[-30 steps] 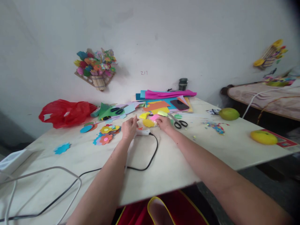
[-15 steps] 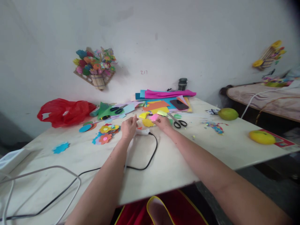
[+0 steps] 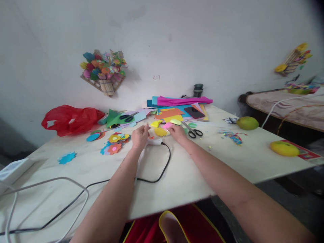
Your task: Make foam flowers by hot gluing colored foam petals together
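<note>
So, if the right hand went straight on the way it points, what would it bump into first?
Most likely the small pink paper-like piece by the fingertips of the right hand; depth is unclear, so they may be touching. Beyond it, roughly in line, lies a small bright-yellow paper-like scrap.

The white corded tool (image 3: 155, 142) lies on its side, its left end hidden, with a black cord (image 3: 169, 158) running from its right end and curving back toward the near side. Just beyond the tool is a yellow piece (image 3: 160, 131) with a wavy edge; beyond that, slightly right of the tool, a small pink piece (image 3: 167, 125) shows, partly covered.
</note>
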`<action>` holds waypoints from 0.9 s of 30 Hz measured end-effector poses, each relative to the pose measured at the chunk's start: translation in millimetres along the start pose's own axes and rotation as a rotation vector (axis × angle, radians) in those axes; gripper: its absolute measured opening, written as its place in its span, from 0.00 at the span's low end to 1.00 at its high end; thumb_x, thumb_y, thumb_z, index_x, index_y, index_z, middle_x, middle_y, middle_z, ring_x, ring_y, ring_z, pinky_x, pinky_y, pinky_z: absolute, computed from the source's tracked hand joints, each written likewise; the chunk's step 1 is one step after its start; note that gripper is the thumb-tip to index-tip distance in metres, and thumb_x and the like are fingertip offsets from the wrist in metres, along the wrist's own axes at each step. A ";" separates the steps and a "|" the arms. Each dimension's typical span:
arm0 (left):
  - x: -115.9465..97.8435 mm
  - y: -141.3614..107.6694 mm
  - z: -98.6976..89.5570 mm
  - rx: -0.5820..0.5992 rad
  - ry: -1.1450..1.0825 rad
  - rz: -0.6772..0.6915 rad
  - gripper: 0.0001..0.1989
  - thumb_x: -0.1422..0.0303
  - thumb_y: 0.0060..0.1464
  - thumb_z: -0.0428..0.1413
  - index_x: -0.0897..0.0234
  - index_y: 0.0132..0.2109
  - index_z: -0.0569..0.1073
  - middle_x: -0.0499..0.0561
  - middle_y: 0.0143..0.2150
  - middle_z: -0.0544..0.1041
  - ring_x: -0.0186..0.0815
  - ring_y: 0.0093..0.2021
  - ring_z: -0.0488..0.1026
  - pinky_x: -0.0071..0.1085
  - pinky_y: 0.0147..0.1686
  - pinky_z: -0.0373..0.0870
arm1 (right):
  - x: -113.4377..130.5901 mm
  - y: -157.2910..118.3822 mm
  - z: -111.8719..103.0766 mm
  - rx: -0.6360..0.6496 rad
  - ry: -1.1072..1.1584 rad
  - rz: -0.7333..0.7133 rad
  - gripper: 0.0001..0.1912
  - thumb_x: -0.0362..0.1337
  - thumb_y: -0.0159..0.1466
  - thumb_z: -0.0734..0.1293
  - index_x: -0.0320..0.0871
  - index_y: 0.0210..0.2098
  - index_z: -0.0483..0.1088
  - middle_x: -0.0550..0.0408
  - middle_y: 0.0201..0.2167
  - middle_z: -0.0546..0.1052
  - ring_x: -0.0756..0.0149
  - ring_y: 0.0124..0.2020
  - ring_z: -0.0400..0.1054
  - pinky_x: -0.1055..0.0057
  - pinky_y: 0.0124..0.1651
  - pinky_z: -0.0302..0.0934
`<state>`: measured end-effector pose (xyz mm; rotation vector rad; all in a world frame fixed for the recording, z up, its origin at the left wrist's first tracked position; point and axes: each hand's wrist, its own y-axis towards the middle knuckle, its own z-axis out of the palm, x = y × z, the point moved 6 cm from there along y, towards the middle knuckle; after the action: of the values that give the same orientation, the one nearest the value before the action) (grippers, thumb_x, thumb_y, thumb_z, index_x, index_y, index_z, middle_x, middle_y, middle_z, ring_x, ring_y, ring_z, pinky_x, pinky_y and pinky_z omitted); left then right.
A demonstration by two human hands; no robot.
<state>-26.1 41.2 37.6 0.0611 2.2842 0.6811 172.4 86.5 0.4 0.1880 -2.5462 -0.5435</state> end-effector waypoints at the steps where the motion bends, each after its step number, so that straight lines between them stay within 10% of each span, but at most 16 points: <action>1: 0.2 0.2 0.2 0.000 0.000 0.003 0.26 0.52 0.54 0.39 0.63 0.31 0.76 0.49 0.24 0.77 0.34 0.31 0.72 0.27 0.34 0.61 | 0.6 0.6 1.4 0.008 0.022 -0.020 0.13 0.40 0.60 0.60 0.41 0.35 0.74 0.51 0.31 0.77 0.66 0.33 0.68 0.74 0.35 0.56; 16: -0.9 -0.7 -0.3 0.014 0.023 -0.019 0.25 0.53 0.55 0.40 0.62 0.32 0.76 0.49 0.25 0.77 0.35 0.33 0.72 0.27 0.34 0.62 | 2.7 2.7 8.2 -0.023 0.196 -0.085 0.08 0.36 0.56 0.63 0.43 0.31 0.75 0.56 0.26 0.76 0.69 0.30 0.67 0.74 0.35 0.58; 27: -2.1 -1.5 -0.1 0.029 0.033 -0.024 0.24 0.53 0.55 0.40 0.62 0.30 0.76 0.49 0.26 0.78 0.35 0.33 0.72 0.27 0.33 0.61 | 36.0 -9.0 17.9 0.235 -0.328 -0.361 0.14 0.36 0.60 0.59 0.43 0.42 0.72 0.46 0.40 0.75 0.57 0.40 0.69 0.68 0.38 0.59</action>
<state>-24.4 39.5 38.3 0.0357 2.3228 0.6413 132.6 76.0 -0.5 0.7060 -2.9129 -0.4316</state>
